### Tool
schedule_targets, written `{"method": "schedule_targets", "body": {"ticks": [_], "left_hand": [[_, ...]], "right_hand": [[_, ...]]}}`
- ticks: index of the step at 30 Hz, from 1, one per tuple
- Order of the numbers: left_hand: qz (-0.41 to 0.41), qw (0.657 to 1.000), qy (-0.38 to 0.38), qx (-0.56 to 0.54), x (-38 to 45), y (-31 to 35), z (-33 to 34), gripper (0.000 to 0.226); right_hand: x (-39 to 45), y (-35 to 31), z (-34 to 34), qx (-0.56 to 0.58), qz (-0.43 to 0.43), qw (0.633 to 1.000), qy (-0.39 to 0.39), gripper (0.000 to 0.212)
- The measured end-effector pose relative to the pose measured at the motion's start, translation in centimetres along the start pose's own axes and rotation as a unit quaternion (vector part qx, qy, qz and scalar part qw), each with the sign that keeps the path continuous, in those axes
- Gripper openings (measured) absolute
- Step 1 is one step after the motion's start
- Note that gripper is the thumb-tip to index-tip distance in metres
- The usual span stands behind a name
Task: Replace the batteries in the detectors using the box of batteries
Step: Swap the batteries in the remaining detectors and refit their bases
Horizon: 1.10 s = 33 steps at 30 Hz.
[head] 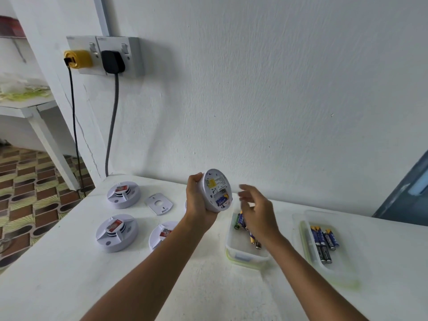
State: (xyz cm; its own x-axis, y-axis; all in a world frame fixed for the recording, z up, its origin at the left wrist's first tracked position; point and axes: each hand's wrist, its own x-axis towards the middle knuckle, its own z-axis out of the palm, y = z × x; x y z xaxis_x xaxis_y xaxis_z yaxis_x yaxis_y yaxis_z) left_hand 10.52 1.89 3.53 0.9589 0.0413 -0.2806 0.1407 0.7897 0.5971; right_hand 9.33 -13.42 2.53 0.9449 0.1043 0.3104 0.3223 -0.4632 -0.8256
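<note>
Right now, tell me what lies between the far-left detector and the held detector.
In the head view, a white mounting plate lies flat on the table between the far-left detector and the held detector.

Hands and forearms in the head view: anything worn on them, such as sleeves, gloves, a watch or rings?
Both are bare. The left hand and right hand show no gloves, and no watch or bracelet at either wrist. Both forearms are uncovered down to the frame's bottom edge. The right fingers are motion-blurred, so rings cannot be ruled out.

I see my left hand raised above the bench, fingers curled round the detector, forearm stretched forward. My right hand hangs beside it, fingers loosely spread and blurred, gripping nothing.
</note>
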Motion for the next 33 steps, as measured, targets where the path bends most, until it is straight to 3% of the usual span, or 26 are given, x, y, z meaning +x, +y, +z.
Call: {"method": "schedule_targets", "body": {"ticks": [2, 6, 11, 17, 21, 24, 28, 31, 33], "left_hand": [[-0.003, 1.0, -0.004, 0.012, 0.1, 0.2, 0.0, 0.039], [-0.019, 1.0, 0.008, 0.013, 0.3, 0.2, -0.9, 0.034], [-0.023, 0.999, 0.029, 0.029, 0.2, 0.2, -1.7, 0.038], [-0.02, 0.998, 0.042, 0.033, 0.0, 0.5, -2.2, 0.039], [-0.017, 0.999, 0.042, 0.027, -0.1, 0.4, -2.3, 0.039], [-0.014, 0.999, 0.038, 0.028, -0.2, 0.3, -2.1, 0.04], [-0.017, 0.999, 0.031, 0.027, -0.3, 0.1, -1.7, 0.039], [-0.027, 0.999, 0.028, 0.027, -0.5, 0.0, -1.3, 0.042], [-0.036, 0.998, 0.026, 0.033, -0.6, 0.1, -1.1, 0.043]], "right_hand": [[1.2, 1.2, -0.9, -0.1, 0.033, 0.994, -0.025, 0.032], [2.0, 2.4, -0.4, -0.316, 0.069, 0.915, -0.242, 0.038], [2.3, 2.9, 0.9, -0.336, 0.05, 0.912, -0.23, 0.036], [2.9, 3.6, 0.8, -0.251, 0.092, 0.938, -0.223, 0.034], [2.8, 2.9, 0.4, -0.076, 0.16, 0.972, -0.151, 0.042], [2.5, 2.0, 0.1, 0.097, 0.198, 0.969, -0.113, 0.045], [1.9, 0.1, -0.1, 0.265, 0.181, 0.944, -0.082, 0.028], [1.2, -1.2, 0.1, 0.31, 0.158, 0.935, -0.072, 0.021], [0.8, -1.9, 0.3, 0.261, 0.131, 0.955, -0.055, 0.02]]}}
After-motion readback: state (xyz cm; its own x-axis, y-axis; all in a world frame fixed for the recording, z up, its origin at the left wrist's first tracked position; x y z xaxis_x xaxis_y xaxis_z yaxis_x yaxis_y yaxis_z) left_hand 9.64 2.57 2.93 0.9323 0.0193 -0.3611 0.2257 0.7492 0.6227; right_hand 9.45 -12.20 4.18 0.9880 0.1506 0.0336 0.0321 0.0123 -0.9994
